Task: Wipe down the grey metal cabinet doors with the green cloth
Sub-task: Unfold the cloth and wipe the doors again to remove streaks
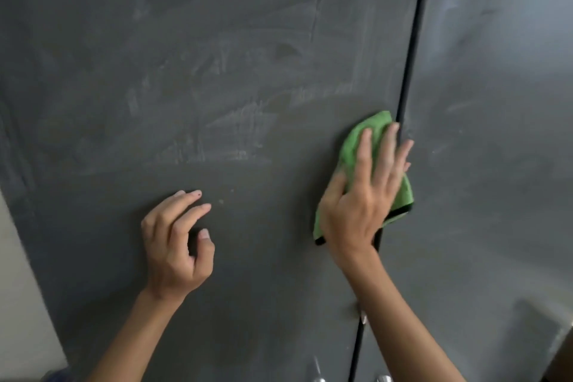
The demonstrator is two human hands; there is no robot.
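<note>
Roughly midway: the right hand [362, 195], fingers spread flat, presses the green cloth [356, 139] on the seam between the left door [186, 71] and right door [496, 102]. Both doors carry pale smears above, while the left hand [176, 242] rests loosely curled, empty.

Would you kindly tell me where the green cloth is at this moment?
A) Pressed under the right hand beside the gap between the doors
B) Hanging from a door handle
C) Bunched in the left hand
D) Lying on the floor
A: the right hand lies with straight fingers on the green cloth, pressing it to the left cabinet door beside the dark gap; the left hand holds nothing.
</note>
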